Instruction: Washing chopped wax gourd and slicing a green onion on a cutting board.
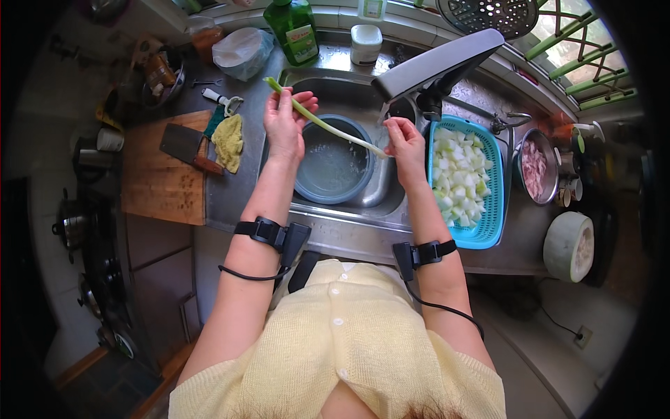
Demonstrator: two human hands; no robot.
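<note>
A long green onion (335, 130) with a green top and white base lies slantwise over the sink (384, 196). My left hand (287, 123) grips it near its green end, between thumb and fingers. At its white end is my right hand (404, 140), thumb and fingertips pinched together near the faucet's stream; whether they grip the stalk or a small bit of it is unclear. Below both hands a round basin (335, 178) holding water sits in the sink. The grey faucet (434, 65) reaches over from the upper right.
Right of the sink stand a blue basket (497, 209) of cut pale chunks, a metal bowl (549, 188) of sliced meat and a cut winter melon (562, 249). At left, a cleaver (182, 142) rests on a wooden board (157, 188) beside a yellow cloth (228, 144). A green bottle (293, 34) stands behind.
</note>
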